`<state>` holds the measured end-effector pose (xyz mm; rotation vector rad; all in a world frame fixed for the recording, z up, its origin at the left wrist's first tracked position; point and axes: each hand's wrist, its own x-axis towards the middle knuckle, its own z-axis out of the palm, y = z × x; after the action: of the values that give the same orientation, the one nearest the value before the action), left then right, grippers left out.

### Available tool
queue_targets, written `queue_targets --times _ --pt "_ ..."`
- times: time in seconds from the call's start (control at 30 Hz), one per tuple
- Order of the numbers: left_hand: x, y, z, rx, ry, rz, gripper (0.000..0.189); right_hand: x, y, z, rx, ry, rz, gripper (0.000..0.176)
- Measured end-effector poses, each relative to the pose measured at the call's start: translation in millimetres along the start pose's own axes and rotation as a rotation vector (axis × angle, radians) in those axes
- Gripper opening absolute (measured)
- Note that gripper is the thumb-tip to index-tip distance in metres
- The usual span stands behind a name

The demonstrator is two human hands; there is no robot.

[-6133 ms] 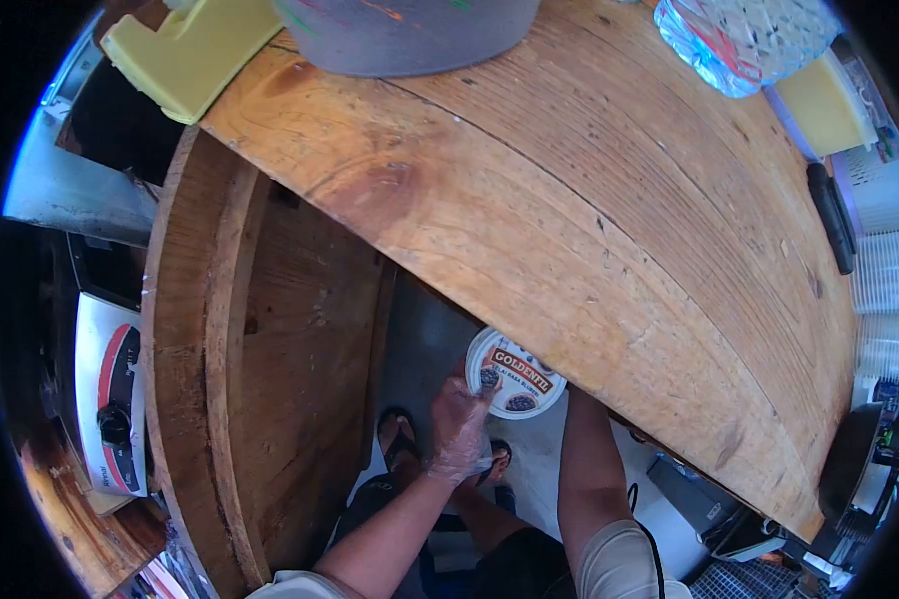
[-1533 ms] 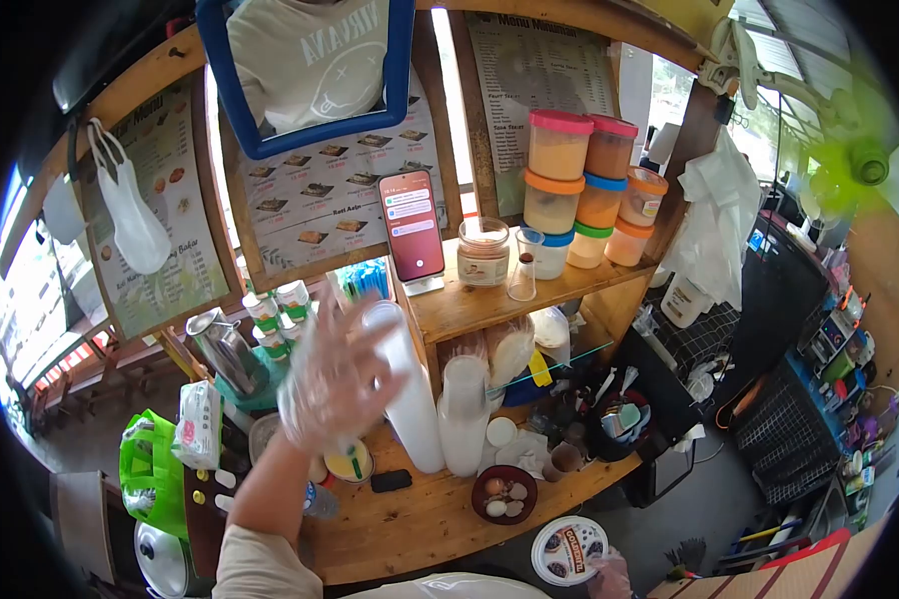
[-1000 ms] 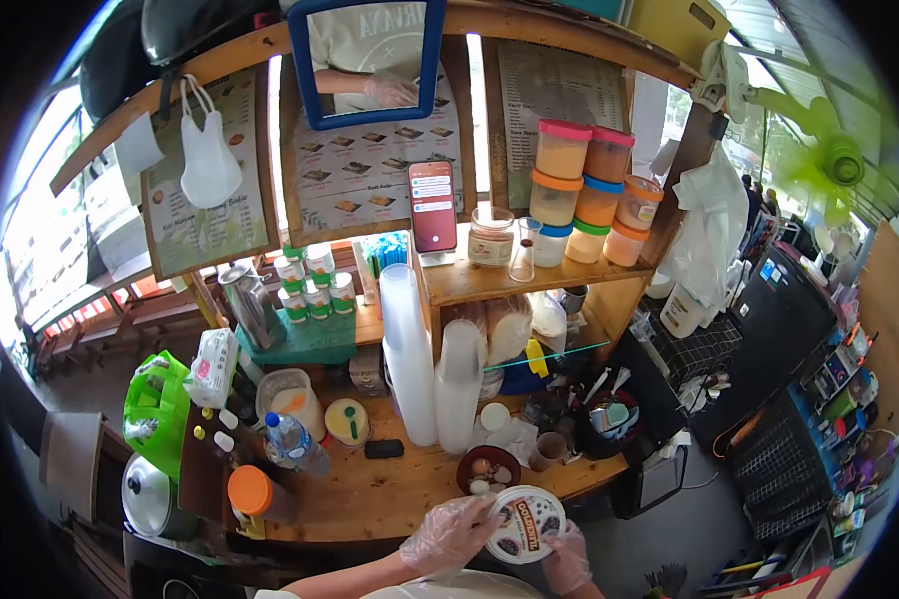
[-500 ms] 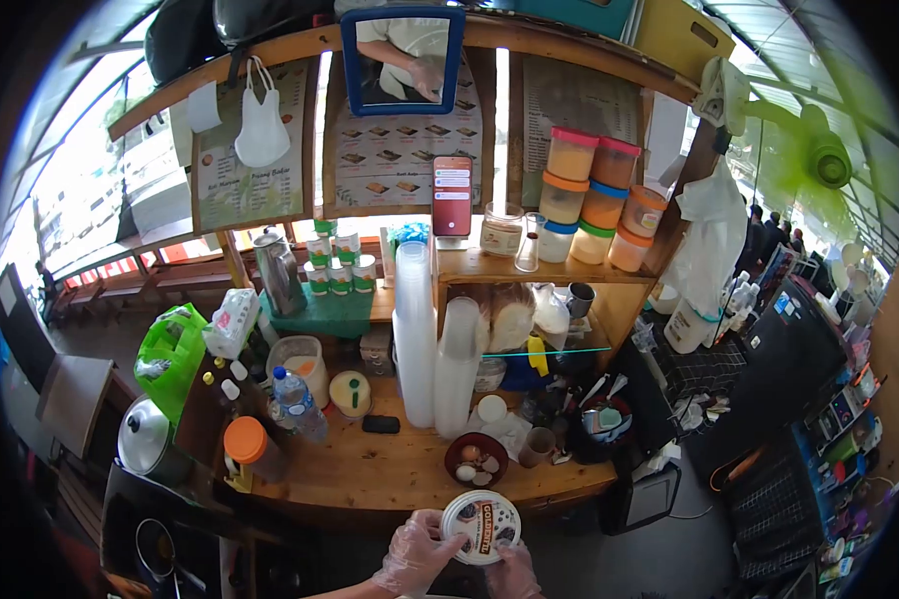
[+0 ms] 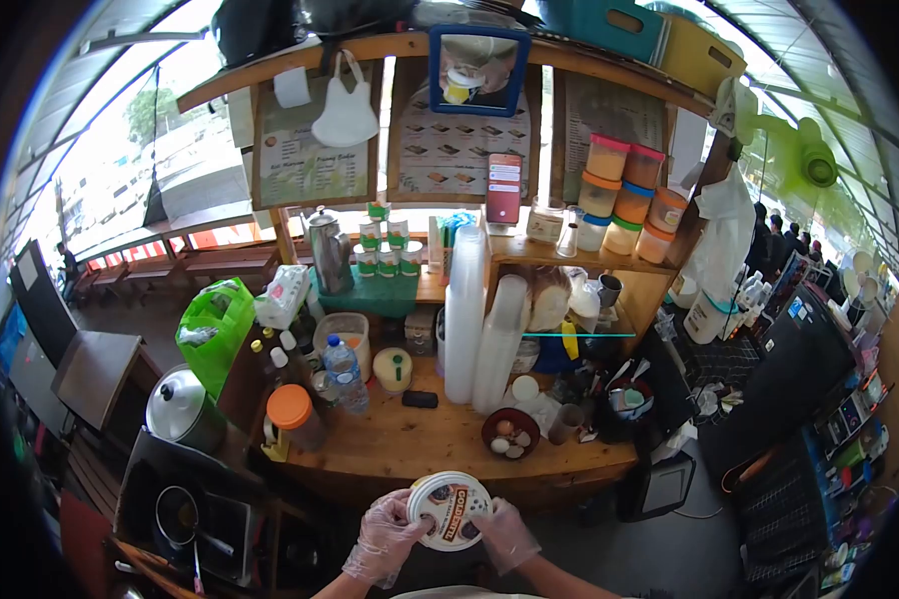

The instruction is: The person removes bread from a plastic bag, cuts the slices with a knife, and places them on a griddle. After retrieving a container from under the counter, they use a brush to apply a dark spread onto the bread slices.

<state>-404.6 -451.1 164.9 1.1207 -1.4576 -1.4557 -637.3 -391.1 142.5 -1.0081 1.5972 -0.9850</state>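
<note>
A round tub with a white-rimmed, printed lid (image 5: 453,507) is held in front of my body, its lid facing up towards me. My left hand (image 5: 388,537), in a clear plastic glove, grips the tub's left side with the thumb on the lid's edge. On the opposite side my right hand (image 5: 507,536), gloved too, is closed around the rim. The lid sits on the tub. Beyond the tub, on the wooden counter (image 5: 410,445), a dark red bowl (image 5: 495,452) holds several eggs and shells.
Tall stacks of clear plastic cups (image 5: 463,329) stand mid-counter near a black phone (image 5: 420,399). To the left are a water bottle (image 5: 344,375) and an orange-lidded jar (image 5: 292,414). A stove with a pan (image 5: 177,513) is at lower left. Stacked containers (image 5: 601,195) line the shelf.
The view has turned left, so the counter and shelves appear farther right. Both hands still hold the tub, which now sits lower relative to the counter edge and more of my forearms shows.
</note>
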Motion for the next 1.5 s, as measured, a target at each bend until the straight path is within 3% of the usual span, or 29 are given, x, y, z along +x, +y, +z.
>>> queue_targets --times 0.03,0.07,0.1,0.13,0.2,0.33,0.47,0.57,0.73,0.83,0.9,0.93,1.07,1.13,1.23,1.3,1.33,1.37,1.4,1.43,1.5 --pt "-14 -2 -13 0.233 0.036 0.168 0.025 -2 -2 9 -0.085 -0.031 -0.061 0.039" --pt "-30 15 -25 0.241 0.072 0.188 0.031 -5 -6 20 -0.082 -0.041 -0.055 0.039" --pt "-41 28 -38 0.246 0.081 0.169 0.031 -9 -10 34 -0.059 -0.069 -0.197 0.041" --pt "-55 41 -54 0.407 0.113 0.292 0.033 -19 -19 50 -0.032 -0.109 -0.328 0.043" --pt "-99 59 -88 0.609 0.166 0.396 0.038 -27 -16 94 0.396 -0.37 -0.27 0.043" --pt "-192 85 -158 0.671 0.256 0.546 0.05 -85 -46 188 0.75 -0.608 -0.19 0.044" --pt "-283 88 -223 0.679 0.339 0.628 0.059 -140 -56 274 0.941 -0.826 -0.11 0.05" --pt "-335 83 -258 0.726 0.455 0.617 0.063 -169 -52 329 0.89 -0.874 -0.033 0.061" --pt "-405 81 -292 0.676 0.6 0.488 0.061 -202 -57 392 0.812 -0.98 -0.019 0.062" --pt "-423 68 -303 0.652 0.69 0.513 0.061 -212 -70 409 0.634 -1.065 -0.185 0.053" --pt "-431 68 -302 0.737 0.729 0.517 0.063 -214 -68 422 0.642 -1.008 -0.443 0.054" --pt "-432 68 -301 0.823 0.747 0.518 0.062 -223 -84 419 0.492 -0.955 -0.64 0.052" --pt "-430 75 -297 0.976 0.771 0.551 0.06 -215 -90 410 0.391 -0.91 -0.815 0.047" --pt "-423 78 -300 0.998 0.711 0.529 0.061 -206 -106 396 -0.015 -0.774 -1.28 0.053" --pt "-403 71 -299 0.982 0.61 0.502 0.059 -192 -115 380 -0.082 -0.729 -1.341 0.048" --pt "-385 63 -292 0.699 0.591 0.428 0.052 -175 -111 363 -0.104 -0.713 -1.266 0.046" --pt "-373 42 -284 0.179 0.566 0.392 0.039 -161 -107 356 0.2 -0.837 -1.082 0.043" --pt "-359 36 -276 0.177 0.54 0.398 0.039 -153 -114 348 0.503 -0.941 -0.888 0.04" --pt "-345 31 -269 -0.145 0.508 0.392 0.035 -153 -120 337 0.732 -0.841 -0.38 0.039" --pt "-332 25 -262 -0.465 0.468 0.372 0.032 -122 -96 339 0.7 -0.741 -0.517 0.054" --pt "-312 -4 -249 -0.592 0.349 0.298 0.026 -84 -56 320 0.791 -0.94 -0.306 0.075"
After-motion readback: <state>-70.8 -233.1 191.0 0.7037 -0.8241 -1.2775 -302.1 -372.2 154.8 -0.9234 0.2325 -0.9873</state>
